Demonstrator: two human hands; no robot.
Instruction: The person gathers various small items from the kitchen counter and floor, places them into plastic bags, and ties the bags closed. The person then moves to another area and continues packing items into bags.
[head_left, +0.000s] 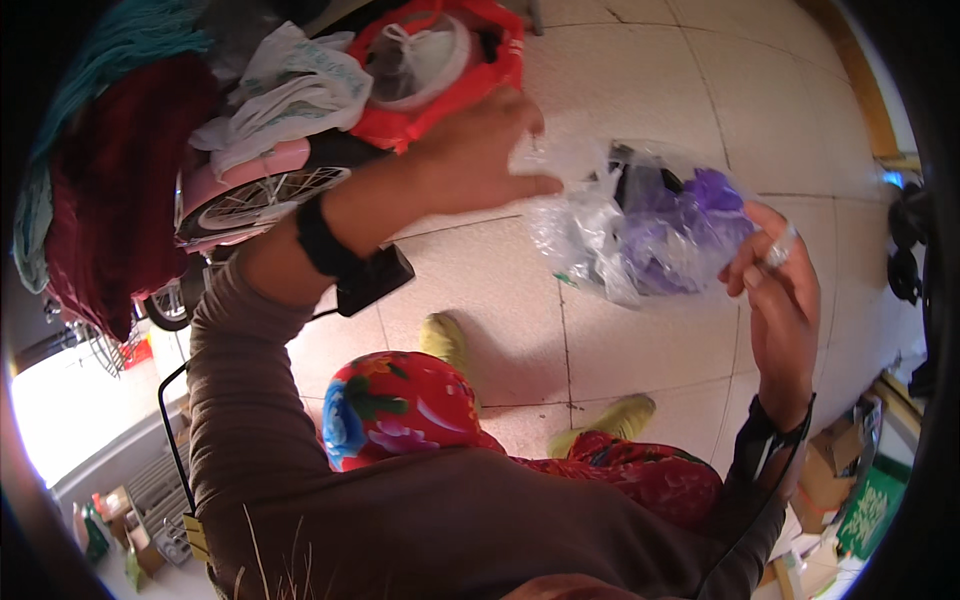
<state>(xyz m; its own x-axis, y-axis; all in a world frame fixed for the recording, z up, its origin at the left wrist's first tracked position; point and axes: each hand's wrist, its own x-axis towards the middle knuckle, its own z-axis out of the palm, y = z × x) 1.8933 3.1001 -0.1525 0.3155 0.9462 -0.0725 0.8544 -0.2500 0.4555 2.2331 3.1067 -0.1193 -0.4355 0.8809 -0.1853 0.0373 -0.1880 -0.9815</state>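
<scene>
A clear plastic bag (600, 225) with crumpled purple plastic (675, 240) and something black (660, 176) in it is before me, over the tiled floor. My left hand (480, 157) reaches from the left to the near-left side of the bag, its thumb and fingers spread apart. Plastic film lies close to the gap between them, but no grip shows. At the bag's right side is my right hand (784, 292), fingers bent, with a pale wrap or ring on one finger. The index fingertip is against or just beside the purple plastic; whether it pinches the film cannot be made out.
A pink-fendered bicycle (277, 187) stands at left, draped with dark red cloth (127, 180) and a white plastic bag (300, 90). Beside it is a red bag (510, 45) holding a round container (442, 67). Cardboard boxes (829, 465) are at lower right.
</scene>
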